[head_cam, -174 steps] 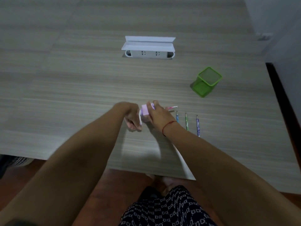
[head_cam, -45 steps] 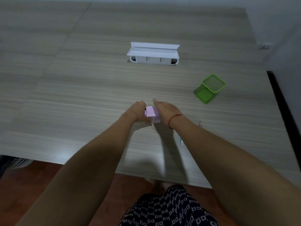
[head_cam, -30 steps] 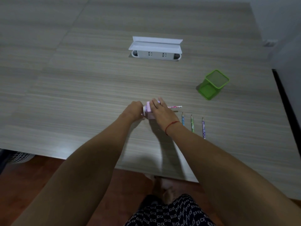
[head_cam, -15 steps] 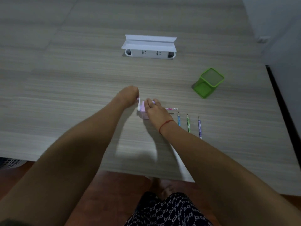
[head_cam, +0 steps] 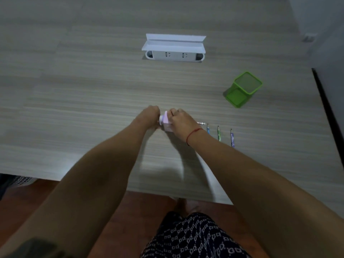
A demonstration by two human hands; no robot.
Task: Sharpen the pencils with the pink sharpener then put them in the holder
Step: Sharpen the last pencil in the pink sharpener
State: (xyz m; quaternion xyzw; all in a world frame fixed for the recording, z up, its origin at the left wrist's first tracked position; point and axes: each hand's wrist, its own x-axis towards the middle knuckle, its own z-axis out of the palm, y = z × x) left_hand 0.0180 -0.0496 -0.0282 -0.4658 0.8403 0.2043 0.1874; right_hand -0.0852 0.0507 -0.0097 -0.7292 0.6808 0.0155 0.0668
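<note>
The pink sharpener stands on the wooden table between my two hands. My right hand presses down on its top and right side. My left hand is closed at its left end, where the crank sits; the crank itself is hidden. A pink pencil sticks out of the sharpener to the right, mostly hidden by my right hand. Three more pencils lie side by side to the right: blue, green, purple. The green mesh holder stands at the back right.
A white socket box with its lid raised is set into the table further back. The table's right edge runs along a dark gap by the wall. A white basket shows under the near left edge.
My left hand has come back down from above the sharpener to its left end. The right hand stays on the sharpener and the pencil remains in it.
</note>
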